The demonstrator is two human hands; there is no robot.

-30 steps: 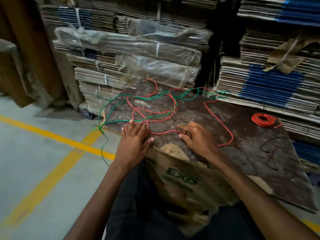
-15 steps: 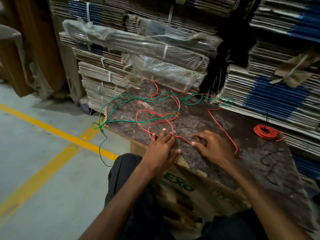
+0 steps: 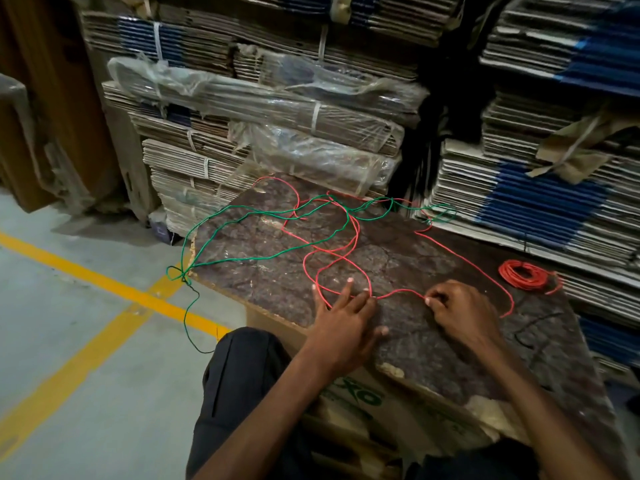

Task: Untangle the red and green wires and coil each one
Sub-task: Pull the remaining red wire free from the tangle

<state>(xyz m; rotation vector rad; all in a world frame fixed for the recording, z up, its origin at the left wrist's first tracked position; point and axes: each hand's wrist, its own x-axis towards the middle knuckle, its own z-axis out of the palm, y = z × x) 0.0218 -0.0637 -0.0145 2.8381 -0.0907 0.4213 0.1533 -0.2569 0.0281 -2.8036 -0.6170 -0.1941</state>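
Clearly the red wire (image 3: 347,237) is light, thin and springy: it lies in loose loops on the dark worn board (image 3: 433,341) and would likely hold its curl yet slip if pinched weakly. It crosses the green wire (image 3: 242,216) near the board's far edge, so the sensible hold is on a free run near the front, away from those crossings. The green wire looks just as limp; it bunches at the board's left corner and one strand hangs down toward the floor (image 3: 69,341).

The left hand (image 3: 346,317) lies flat with straight, spread fingers pressing a red loop to the board. The right hand (image 3: 464,313) has curled fingers pinching the red strand just beside it.

Compared with half a second ago, the hands sit a little further apart, the strand between them drawn longer, and the left fingers are more splayed.

A coiled red bundle (image 3: 523,275) rests at the right, apart from both hands, with stacked flattened cartons (image 3: 263,109) behind.
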